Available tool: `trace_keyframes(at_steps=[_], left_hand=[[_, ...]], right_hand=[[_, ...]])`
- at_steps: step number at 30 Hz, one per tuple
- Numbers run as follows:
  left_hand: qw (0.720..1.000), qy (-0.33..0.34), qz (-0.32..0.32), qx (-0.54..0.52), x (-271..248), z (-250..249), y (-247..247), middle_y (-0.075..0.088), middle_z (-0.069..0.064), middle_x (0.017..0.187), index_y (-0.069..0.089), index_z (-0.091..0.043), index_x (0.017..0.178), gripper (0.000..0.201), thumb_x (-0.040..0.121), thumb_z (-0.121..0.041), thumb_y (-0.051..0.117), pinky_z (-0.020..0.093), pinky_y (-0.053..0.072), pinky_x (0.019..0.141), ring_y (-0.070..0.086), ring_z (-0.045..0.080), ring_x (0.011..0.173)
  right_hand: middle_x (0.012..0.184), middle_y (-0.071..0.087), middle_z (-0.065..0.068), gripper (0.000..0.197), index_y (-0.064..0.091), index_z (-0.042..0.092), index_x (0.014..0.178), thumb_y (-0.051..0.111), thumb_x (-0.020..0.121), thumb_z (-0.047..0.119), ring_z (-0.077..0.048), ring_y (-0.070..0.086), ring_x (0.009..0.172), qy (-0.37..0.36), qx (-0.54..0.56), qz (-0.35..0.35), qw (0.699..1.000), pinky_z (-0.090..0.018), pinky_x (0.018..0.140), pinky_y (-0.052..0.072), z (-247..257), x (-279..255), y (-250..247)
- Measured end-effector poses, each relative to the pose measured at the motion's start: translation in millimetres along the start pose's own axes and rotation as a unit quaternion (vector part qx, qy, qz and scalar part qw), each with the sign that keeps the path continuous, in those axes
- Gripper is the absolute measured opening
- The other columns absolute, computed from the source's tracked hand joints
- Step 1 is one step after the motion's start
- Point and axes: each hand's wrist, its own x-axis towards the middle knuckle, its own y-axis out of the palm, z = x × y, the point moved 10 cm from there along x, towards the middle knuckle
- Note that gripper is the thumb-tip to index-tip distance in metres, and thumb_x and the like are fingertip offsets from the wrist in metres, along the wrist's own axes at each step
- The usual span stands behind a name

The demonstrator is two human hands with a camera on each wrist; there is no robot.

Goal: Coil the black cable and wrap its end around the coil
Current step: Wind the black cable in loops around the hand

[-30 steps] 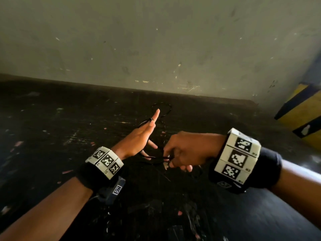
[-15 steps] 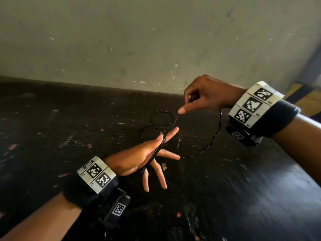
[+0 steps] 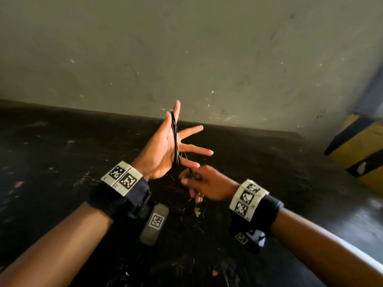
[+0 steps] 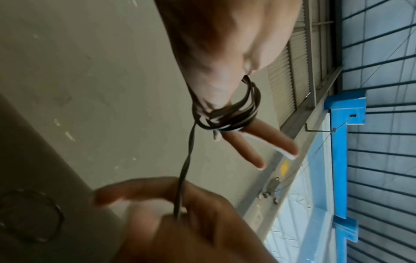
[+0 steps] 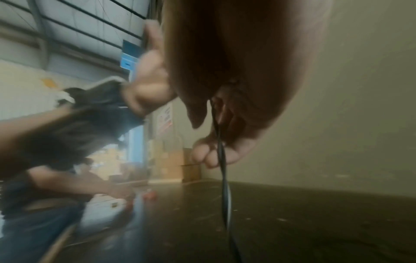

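Observation:
My left hand (image 3: 163, 146) is raised upright over the dark table, palm facing right, fingers straight and spread. The thin black cable (image 3: 175, 137) runs in several turns from the fingers down across the palm. The left wrist view shows these turns bunched round the fingers (image 4: 227, 113), with one strand (image 4: 186, 165) dropping to my right hand (image 4: 180, 218). My right hand (image 3: 196, 181) sits just below the left palm and pinches that strand between thumb and fingers. In the right wrist view the cable (image 5: 223, 169) leaves my fingertips and hangs down to the table.
The black, scuffed table (image 3: 62, 154) meets a grey-green wall (image 3: 186, 48) at the back. A yellow and black striped post (image 3: 360, 146) stands at the right. A loose cable loop (image 4: 33, 213) lies on the table. Another person (image 5: 45, 178) is blurred behind.
My right hand has dropped from high at the back right to just below the left palm, bringing the cable down with it. My left hand has risen and turned upright.

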Motion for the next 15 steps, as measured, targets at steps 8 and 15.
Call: trace_keyframes(at_steps=[8, 15], left_hand=[[0.983, -0.01, -0.126, 0.131, -2, 11, -50, 0.026, 0.011, 0.157, 0.005, -0.064, 0.138, 0.046, 0.094, -0.059, 0.014, 0.039, 0.061, 0.053, 0.073, 0.03, 0.089], [0.98, -0.032, -0.133, 0.142, -10, 45, -46, 0.023, 0.008, 0.158, 0.005, -0.068, 0.135, 0.052, 0.085, -0.065, 0.021, 0.039, 0.061, 0.054, 0.07, 0.032, 0.099]], right_hand=[[0.077, 0.063, -0.002, 0.03, 0.052, 0.011, 0.123, 0.054, 0.094, 0.017, -0.014, 0.061, 0.064, 0.022, -0.081, 0.125, 0.989, -0.028, 0.063, 0.053, 30, -23, 34], [0.084, 0.071, -0.013, 0.035, 0.053, 0.012, 0.126, 0.056, 0.092, 0.016, -0.014, 0.066, 0.065, 0.025, -0.15, 0.201, 0.968, -0.034, 0.077, 0.055, 39, -39, 32]])
